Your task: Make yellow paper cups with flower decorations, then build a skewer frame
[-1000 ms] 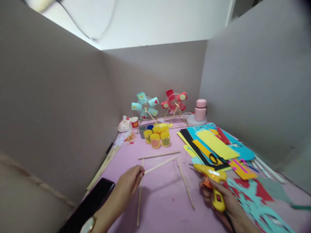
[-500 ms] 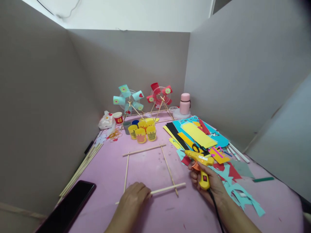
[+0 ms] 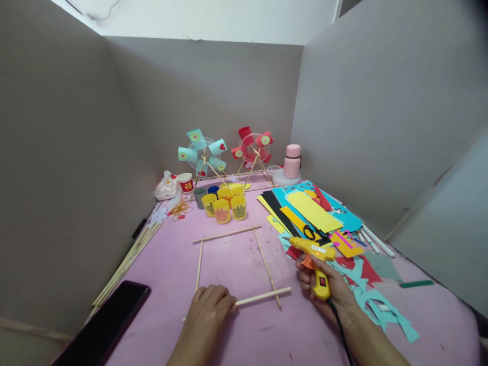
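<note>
My right hand (image 3: 331, 284) is wrapped round the handle of a yellow hot glue gun (image 3: 312, 248), fingers at its orange trigger. The nozzle points left, held above the table beside paper scraps. My left hand (image 3: 213, 307) is closed over the near wooden stick (image 3: 263, 296) and presses down on it; the fingertips are partly hidden. This stick lies across the lower ends of a left stick (image 3: 199, 264) and a right stick (image 3: 267, 267). A far stick (image 3: 226, 234) crosses their upper ends, so the sticks outline a four-sided frame on the pink table (image 3: 236, 264).
Yellow paper cups (image 3: 222, 211) stand beyond the frame, before a blue paper wheel (image 3: 204, 152) and a red one (image 3: 252, 147). Coloured paper (image 3: 314, 211) and scissors (image 3: 308, 232) lie right. A phone (image 3: 109, 323) and loose sticks (image 3: 127, 264) lie left. Grey partitions (image 3: 206, 86) surround the table.
The view has shifted slightly. My left hand still presses the near stick, and my right hand keeps the glue gun in almost the same place.
</note>
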`<act>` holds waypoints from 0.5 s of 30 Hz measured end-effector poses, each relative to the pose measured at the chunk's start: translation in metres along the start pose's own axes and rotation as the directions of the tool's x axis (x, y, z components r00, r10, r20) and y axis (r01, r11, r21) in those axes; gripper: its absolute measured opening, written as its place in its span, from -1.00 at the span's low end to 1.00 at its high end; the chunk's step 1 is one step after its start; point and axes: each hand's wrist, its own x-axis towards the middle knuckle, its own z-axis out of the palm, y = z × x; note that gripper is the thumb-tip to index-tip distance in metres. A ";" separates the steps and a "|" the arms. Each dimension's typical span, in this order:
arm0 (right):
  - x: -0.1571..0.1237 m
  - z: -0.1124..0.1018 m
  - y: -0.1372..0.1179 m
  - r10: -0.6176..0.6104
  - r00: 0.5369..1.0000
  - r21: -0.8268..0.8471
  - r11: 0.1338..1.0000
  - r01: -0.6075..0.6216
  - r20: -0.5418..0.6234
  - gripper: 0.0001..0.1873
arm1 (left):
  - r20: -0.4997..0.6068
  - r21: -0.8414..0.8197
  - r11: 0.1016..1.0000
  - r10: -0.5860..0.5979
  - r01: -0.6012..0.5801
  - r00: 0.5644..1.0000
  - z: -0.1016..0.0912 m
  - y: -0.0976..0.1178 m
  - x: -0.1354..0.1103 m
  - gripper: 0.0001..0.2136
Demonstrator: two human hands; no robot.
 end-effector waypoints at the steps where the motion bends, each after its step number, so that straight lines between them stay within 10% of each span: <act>1: -0.001 0.001 -0.001 0.006 1.000 0.003 1.000 -0.006 -0.005 -0.82 | -0.018 -0.017 1.000 -0.010 0.009 1.000 -0.002 -0.001 -0.001 -0.86; 5: -0.007 0.004 -0.003 0.014 1.000 -0.008 1.000 -0.014 -0.001 -0.84 | -0.242 -0.089 0.990 -0.132 0.113 0.961 -0.014 -0.012 -0.013 -0.80; 8: -0.012 0.005 -0.003 0.012 1.000 -0.010 1.000 -0.012 -0.007 -0.82 | -0.377 -0.219 0.926 -0.372 0.309 0.848 -0.027 -0.023 -0.036 -0.79; 12: -0.018 0.009 -0.002 0.033 0.999 -0.017 0.999 -0.033 -0.002 -0.83 | -0.333 -0.413 0.750 -0.653 0.517 0.681 -0.032 -0.025 -0.069 -0.77; 15: -0.021 0.012 -0.002 0.011 1.000 -0.023 1.000 -0.011 -0.012 -0.78 | -0.278 -0.434 0.725 -0.673 0.535 0.686 -0.028 -0.019 -0.078 -0.75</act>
